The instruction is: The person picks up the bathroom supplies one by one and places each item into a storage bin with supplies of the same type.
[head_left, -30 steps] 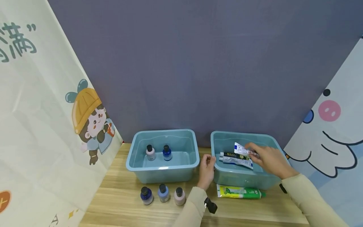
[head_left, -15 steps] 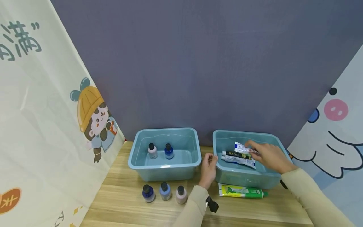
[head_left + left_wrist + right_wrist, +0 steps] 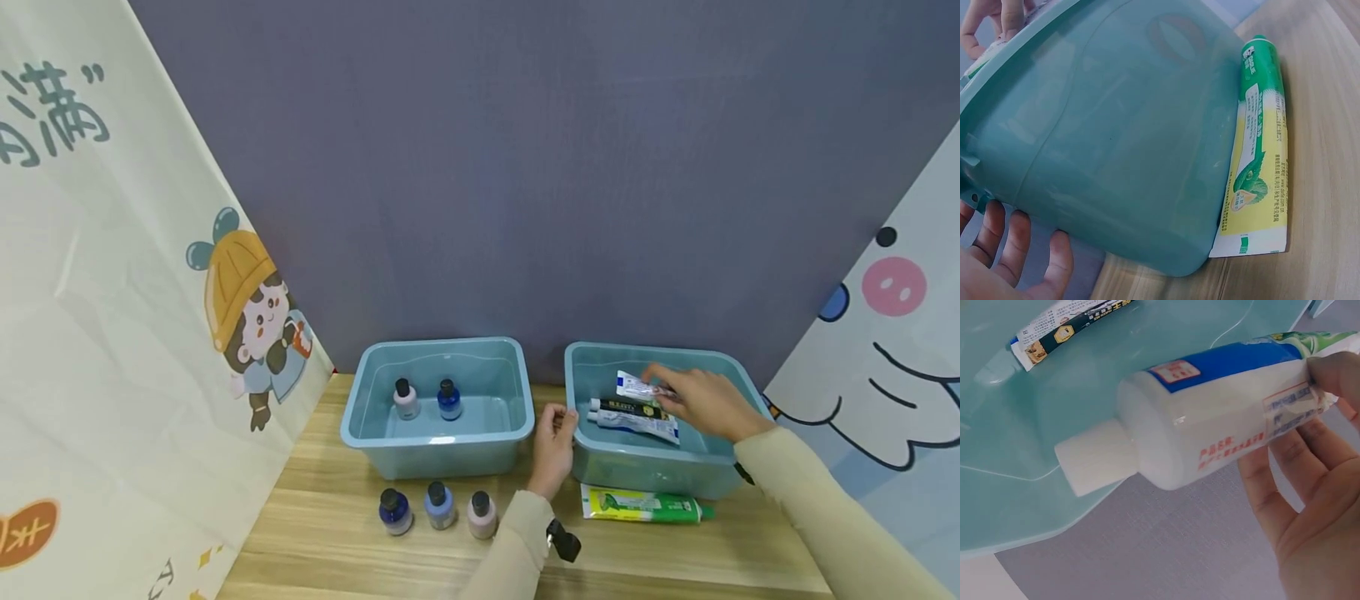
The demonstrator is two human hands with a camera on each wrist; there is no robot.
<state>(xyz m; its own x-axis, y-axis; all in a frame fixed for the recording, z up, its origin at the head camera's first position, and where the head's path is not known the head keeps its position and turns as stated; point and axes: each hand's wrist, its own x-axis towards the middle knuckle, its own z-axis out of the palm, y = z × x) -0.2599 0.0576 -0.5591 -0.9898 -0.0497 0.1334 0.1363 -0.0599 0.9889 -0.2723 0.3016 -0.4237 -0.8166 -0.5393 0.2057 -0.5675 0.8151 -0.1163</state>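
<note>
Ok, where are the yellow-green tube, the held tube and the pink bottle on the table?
Yellow-green tube (image 3: 1262,150): left wrist view, on its printed side.
Held tube (image 3: 1210,412): right wrist view, on its white body.
Pink bottle (image 3: 482,522): head view, on its body.

Table (image 3: 300,533) bears left bin (image 3: 442,460), right bin (image 3: 652,472). In left bin, two bottles (image 3: 449,403); before it, three outer bottles (image 3: 440,510). In right bin, two tubes (image 3: 637,424); before it, loose tube (image 3: 637,505). Left hand (image 3: 553,450) between bins; right hand (image 3: 705,403), held tube (image 3: 634,386) over right bin.
</note>
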